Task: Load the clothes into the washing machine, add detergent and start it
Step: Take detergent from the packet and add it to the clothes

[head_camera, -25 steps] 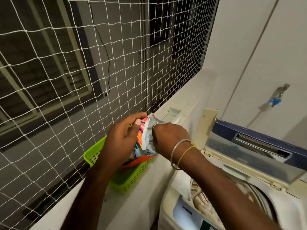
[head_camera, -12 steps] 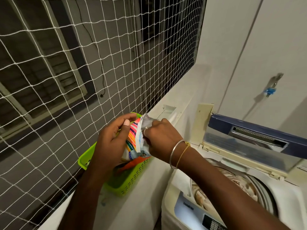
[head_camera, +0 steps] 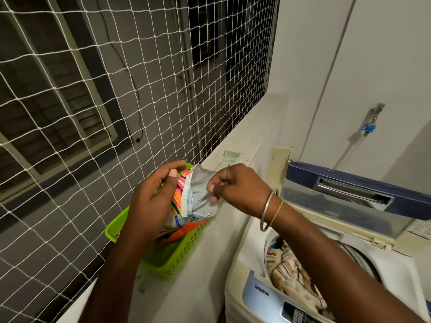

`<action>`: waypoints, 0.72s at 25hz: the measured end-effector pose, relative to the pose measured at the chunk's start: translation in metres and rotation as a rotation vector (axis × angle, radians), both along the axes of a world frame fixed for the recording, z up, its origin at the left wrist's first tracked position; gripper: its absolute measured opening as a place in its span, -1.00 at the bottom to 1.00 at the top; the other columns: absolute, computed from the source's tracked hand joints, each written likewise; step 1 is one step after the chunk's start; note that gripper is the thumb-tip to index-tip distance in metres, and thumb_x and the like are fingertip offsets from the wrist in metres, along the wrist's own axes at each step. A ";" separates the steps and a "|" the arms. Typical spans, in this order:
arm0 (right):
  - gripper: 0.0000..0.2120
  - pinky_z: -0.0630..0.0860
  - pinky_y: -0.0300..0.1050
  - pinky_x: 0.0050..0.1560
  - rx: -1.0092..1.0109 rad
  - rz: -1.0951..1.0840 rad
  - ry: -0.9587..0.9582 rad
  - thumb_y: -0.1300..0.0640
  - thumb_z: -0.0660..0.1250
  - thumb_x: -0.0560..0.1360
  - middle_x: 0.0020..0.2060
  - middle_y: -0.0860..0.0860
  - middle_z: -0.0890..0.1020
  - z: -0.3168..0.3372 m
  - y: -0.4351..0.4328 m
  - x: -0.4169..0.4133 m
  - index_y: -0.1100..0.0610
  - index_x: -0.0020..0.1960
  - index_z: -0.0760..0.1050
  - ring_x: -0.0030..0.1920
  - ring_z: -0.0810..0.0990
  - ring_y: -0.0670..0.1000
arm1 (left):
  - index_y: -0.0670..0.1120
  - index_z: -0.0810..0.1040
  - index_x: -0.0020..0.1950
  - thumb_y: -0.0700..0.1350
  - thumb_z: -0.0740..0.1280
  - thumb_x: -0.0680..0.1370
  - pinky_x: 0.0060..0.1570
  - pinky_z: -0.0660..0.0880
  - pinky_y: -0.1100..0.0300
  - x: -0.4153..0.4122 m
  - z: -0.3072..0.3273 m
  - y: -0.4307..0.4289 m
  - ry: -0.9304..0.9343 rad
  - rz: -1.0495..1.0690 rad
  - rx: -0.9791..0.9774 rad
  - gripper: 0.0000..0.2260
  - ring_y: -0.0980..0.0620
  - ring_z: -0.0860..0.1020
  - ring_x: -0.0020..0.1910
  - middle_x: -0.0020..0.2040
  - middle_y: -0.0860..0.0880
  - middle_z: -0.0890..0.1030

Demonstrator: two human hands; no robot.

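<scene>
A detergent pouch (head_camera: 194, 201) with coloured stripes and a silvery inside stands up out of a green basket (head_camera: 179, 257) on the ledge. My left hand (head_camera: 156, 194) grips its striped left side. My right hand (head_camera: 235, 188) pinches the pouch's right flap, holding the mouth apart. The top-loading washing machine (head_camera: 254, 294) stands at lower right with its blue lid (head_camera: 349, 183) raised. Striped brown clothes (head_camera: 289, 273) lie in its drum, partly hidden by my right forearm.
A white safety net (head_camera: 116, 89) covers the opening on the left above the white ledge (head_camera: 245, 141). A tap with a blue fitting (head_camera: 369, 129) sticks out of the wall at right. The machine's control panel (head_camera: 300, 313) shows at the bottom edge.
My right hand has pulled the pouch's flap to the right, so the mouth is wider and its silvery inside shows. The view has shifted slightly.
</scene>
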State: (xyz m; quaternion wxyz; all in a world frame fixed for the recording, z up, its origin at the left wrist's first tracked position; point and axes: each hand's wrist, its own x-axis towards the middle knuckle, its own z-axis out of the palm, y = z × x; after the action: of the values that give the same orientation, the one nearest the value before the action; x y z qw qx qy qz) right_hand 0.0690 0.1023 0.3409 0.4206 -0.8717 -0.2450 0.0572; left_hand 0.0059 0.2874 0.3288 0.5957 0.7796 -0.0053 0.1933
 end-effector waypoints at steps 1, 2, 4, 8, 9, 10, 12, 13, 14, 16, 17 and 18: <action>-0.83 0.54 -0.25 -0.01 0.040 -0.029 0.023 0.26 0.33 0.48 -0.34 -0.04 0.72 0.002 -0.005 0.001 0.09 -0.16 0.68 -0.20 0.65 -0.21 | 0.08 0.61 0.18 -0.09 0.17 0.68 0.08 0.55 0.17 0.001 0.000 0.001 0.013 0.002 0.002 -0.76 0.18 0.63 0.07 0.09 0.14 0.67; -0.83 0.56 -0.19 0.01 0.076 -0.052 0.043 0.26 0.33 0.47 -0.35 -0.04 0.71 0.005 -0.010 0.002 0.09 -0.17 0.67 -0.21 0.66 -0.19 | 0.10 0.61 0.18 -0.07 0.17 0.68 0.11 0.55 0.11 0.002 0.000 0.002 0.027 0.005 0.005 -0.76 0.17 0.63 0.08 0.09 0.14 0.67; -0.83 0.55 -0.16 -0.03 0.128 -0.094 0.068 0.26 0.33 0.46 -0.36 -0.04 0.71 0.009 -0.020 0.004 0.08 -0.18 0.67 -0.22 0.65 -0.15 | 0.11 0.61 0.19 -0.05 0.17 0.68 0.15 0.56 0.02 0.004 0.001 0.003 0.044 0.005 -0.002 -0.76 0.14 0.64 0.08 0.10 0.14 0.67; -0.85 0.41 -0.24 -0.20 0.208 -0.143 0.100 0.27 0.34 0.48 -0.33 0.00 0.72 0.021 -0.038 0.005 0.14 -0.14 0.68 -0.31 0.51 -0.19 | 0.06 0.61 0.20 -0.07 0.17 0.68 0.23 0.53 -0.07 0.010 0.010 0.003 0.077 -0.018 -0.044 -0.76 0.07 0.64 0.10 0.12 0.09 0.67; -0.86 0.41 -0.24 -0.20 0.234 -0.148 0.105 0.28 0.35 0.48 -0.32 0.03 0.72 0.024 -0.041 0.005 0.16 -0.13 0.68 -0.31 0.50 -0.18 | 0.04 0.62 0.20 -0.08 0.17 0.68 0.25 0.51 -0.09 0.012 0.012 0.002 0.079 -0.024 -0.064 -0.76 0.05 0.64 0.11 0.13 0.07 0.67; -0.86 0.41 -0.24 -0.19 0.259 -0.150 0.109 0.29 0.35 0.49 -0.32 0.05 0.72 0.025 -0.044 0.005 0.18 -0.13 0.69 -0.30 0.51 -0.17 | 0.03 0.62 0.20 -0.09 0.18 0.67 0.26 0.50 -0.10 0.014 0.013 0.003 0.080 -0.030 -0.075 -0.76 0.04 0.64 0.12 0.13 0.05 0.67; -0.87 0.43 -0.21 -0.17 0.297 -0.155 0.116 0.27 0.36 0.50 -0.31 0.06 0.72 0.027 -0.048 0.006 0.19 -0.12 0.68 -0.26 0.54 -0.13 | 0.05 0.63 0.19 -0.07 0.18 0.67 0.28 0.49 -0.12 0.018 0.015 0.003 0.082 -0.048 -0.071 -0.76 0.04 0.63 0.14 0.14 0.06 0.67; -0.88 0.44 -0.18 -0.15 0.307 -0.160 0.117 0.26 0.36 0.50 -0.31 0.06 0.72 0.028 -0.049 0.007 0.18 -0.12 0.69 -0.24 0.55 -0.10 | 0.07 0.63 0.18 -0.05 0.18 0.67 0.28 0.48 -0.13 0.020 0.015 0.003 0.086 -0.055 -0.066 -0.76 0.04 0.63 0.15 0.14 0.07 0.66; -0.88 0.44 -0.16 -0.14 0.313 -0.162 0.119 0.25 0.36 0.51 -0.30 0.05 0.72 0.028 -0.051 0.007 0.18 -0.11 0.69 -0.22 0.56 -0.09 | 0.09 0.63 0.18 -0.04 0.18 0.67 0.29 0.48 -0.13 0.022 0.016 0.003 0.091 -0.057 -0.063 -0.76 0.06 0.62 0.15 0.15 0.09 0.66; -0.88 0.45 -0.15 -0.13 0.335 -0.167 0.134 0.25 0.36 0.51 -0.29 0.07 0.72 0.029 -0.054 0.009 0.19 -0.11 0.69 -0.21 0.56 -0.06 | 0.10 0.64 0.18 -0.03 0.18 0.67 0.30 0.47 -0.12 0.027 0.018 0.003 0.102 -0.062 -0.061 -0.76 0.08 0.62 0.16 0.15 0.12 0.66; -0.88 0.45 -0.16 -0.15 0.348 -0.172 0.145 0.25 0.37 0.51 -0.29 0.08 0.72 0.029 -0.056 0.009 0.19 -0.10 0.69 -0.21 0.55 -0.07 | 0.11 0.64 0.17 -0.03 0.18 0.67 0.30 0.46 -0.12 0.030 0.019 0.002 0.110 -0.067 -0.066 -0.76 0.09 0.61 0.17 0.15 0.13 0.66; -0.88 0.45 -0.18 -0.16 0.357 -0.175 0.154 0.25 0.37 0.51 -0.29 0.09 0.72 0.030 -0.057 0.009 0.20 -0.09 0.69 -0.22 0.55 -0.09 | 0.12 0.64 0.16 -0.02 0.18 0.67 0.31 0.45 -0.12 0.033 0.021 0.001 0.119 -0.075 -0.068 -0.76 0.10 0.60 0.19 0.16 0.13 0.66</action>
State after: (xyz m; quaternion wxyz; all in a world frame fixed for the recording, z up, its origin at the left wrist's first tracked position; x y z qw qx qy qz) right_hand 0.0778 0.0454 0.3706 0.5891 -0.7944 -0.1418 0.0425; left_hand 0.0386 0.2888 0.3494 0.6280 0.7682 0.0074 0.1244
